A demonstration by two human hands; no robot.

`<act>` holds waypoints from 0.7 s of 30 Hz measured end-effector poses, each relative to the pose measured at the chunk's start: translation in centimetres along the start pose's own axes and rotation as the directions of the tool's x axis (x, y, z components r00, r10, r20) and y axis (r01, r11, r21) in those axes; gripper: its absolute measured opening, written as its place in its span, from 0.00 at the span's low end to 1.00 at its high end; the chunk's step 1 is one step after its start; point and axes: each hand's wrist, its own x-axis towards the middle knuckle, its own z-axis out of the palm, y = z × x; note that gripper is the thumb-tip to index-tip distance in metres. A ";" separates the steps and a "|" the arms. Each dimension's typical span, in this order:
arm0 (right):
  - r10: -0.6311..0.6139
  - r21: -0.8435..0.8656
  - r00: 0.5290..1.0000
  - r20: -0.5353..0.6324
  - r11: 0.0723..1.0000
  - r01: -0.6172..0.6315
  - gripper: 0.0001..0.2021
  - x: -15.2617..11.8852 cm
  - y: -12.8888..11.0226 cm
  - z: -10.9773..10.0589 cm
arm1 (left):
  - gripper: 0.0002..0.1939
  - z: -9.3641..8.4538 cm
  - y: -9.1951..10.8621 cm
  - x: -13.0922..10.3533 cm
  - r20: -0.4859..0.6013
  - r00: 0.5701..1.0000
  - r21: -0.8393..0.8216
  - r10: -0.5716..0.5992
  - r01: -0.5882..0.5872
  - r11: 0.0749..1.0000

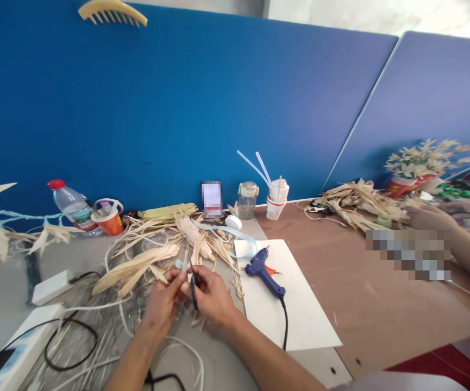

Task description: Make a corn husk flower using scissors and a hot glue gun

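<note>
Near the table's middle, my left hand (163,304) pinches a small pale strip of husk (185,267). My right hand (212,296) is wrapped round dark-handled scissors (194,288), whose blades point up beside the strip. Both hands are close together, almost touching. Just beyond them lies a loose pile of dry corn husks (141,263). To the right, a blue glue gun (266,271) rests on a white sheet (300,315), its black cord running toward the front edge. A pale blue ribbon (235,233) curls from the husks to the sheet.
A power strip (26,339) and tangled cables lie at the left. Along the blue partition (202,98) stand a bottle (71,206), a red cup (110,220), a phone (212,198), a jar (248,202) and a white cup (276,207). Another person's hands work at the right.
</note>
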 end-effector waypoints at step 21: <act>-0.080 -0.260 0.996 0.026 0.962 0.084 0.05 -0.1 -0.2 -0.2 | 0.17 -0.5 -0.1 0.3 0.005 1.000 -0.033 -0.016 0.017 0.999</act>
